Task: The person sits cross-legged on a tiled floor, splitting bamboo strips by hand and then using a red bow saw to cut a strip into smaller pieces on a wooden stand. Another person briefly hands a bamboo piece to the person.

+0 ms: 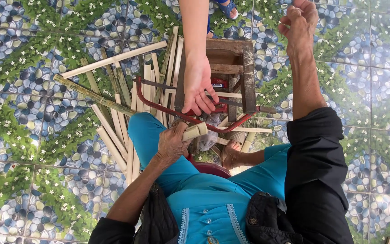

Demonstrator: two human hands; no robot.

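Note:
My left hand [171,143] rests on my teal-clad knee and grips a short pale bamboo piece [195,131], whose cut end points right. My right hand [299,20] is raised at the upper right with its fingers curled together, and I see nothing in them. Another person's arm comes down from the top edge. That person's hand [198,88] is open, its fingertips at a red-framed bow saw [159,107] that curves across in front of my knee.
A worn wooden stool [248,74] stands just beyond the saw. Several split bamboo strips and poles [113,59] lie fanned over the patterned tile floor on the left. My bare foot [232,156] is below the stool. The other person's blue sandal [227,7] shows at the top.

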